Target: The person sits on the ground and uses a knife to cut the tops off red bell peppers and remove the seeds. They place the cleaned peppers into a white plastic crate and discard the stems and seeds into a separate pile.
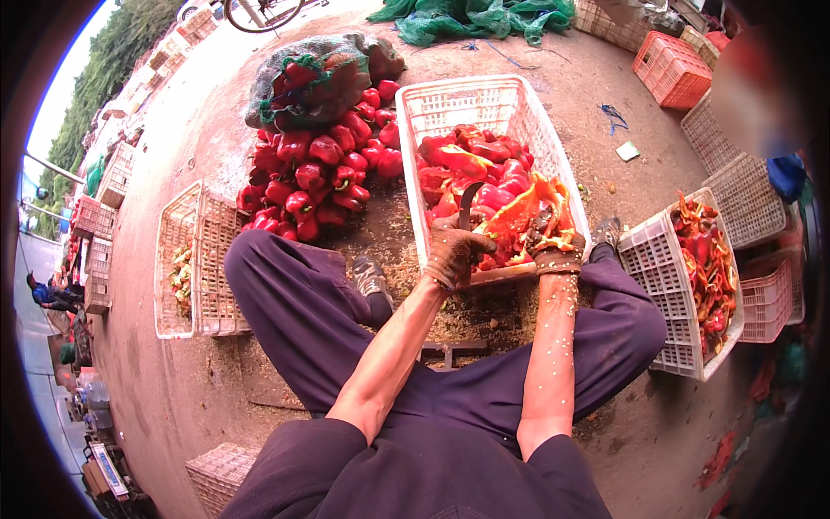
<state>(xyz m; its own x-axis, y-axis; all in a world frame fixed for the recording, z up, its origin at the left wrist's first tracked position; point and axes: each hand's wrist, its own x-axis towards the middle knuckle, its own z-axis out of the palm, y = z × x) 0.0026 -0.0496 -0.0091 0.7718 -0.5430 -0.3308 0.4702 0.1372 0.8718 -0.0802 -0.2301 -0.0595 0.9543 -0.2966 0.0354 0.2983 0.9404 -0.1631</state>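
Note:
My left hand, in a brown-stained glove, grips a knife with a curved dark blade that points up and away from me. Close to its right, my right hand, in a similar glove with seeds on it, holds a split-open red pepper. Both hands are over the near end of a white plastic crate, which contains cut and opened red peppers. Pale seeds cling to my right forearm. The fingers of my right hand are partly hidden by pepper and seeds.
Whole red peppers are heaped left of the crate, beside a green mesh sack of peppers. A crate with pale green scraps stands left; a crate of pepper pieces stands right. Green netting lies beyond. Seeds litter the ground.

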